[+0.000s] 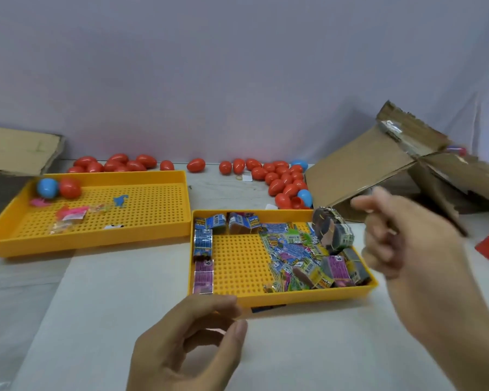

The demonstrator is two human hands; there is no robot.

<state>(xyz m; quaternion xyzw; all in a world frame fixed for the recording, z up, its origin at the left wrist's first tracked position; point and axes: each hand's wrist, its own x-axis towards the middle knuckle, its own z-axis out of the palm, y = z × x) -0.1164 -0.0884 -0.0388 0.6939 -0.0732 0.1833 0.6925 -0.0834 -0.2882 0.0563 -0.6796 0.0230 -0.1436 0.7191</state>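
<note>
Left hand (192,342) at the desk's (124,292) near edge, wrist cut off, fingers curved apart, holding nothing. Right hand (407,244) blurred, grip can't tell, just beside the banded leaflet bundle (332,231) at the yellow tray's (294,301) far right corner. Bare tray floor mid-tray; torn cardboard box (364,170) crowds the right.

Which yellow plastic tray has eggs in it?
The far left yellow plastic tray: a blue plastic egg and a red plastic egg lie in its back-left corner; the nearer tray holds printed paper leaflets.
</note>
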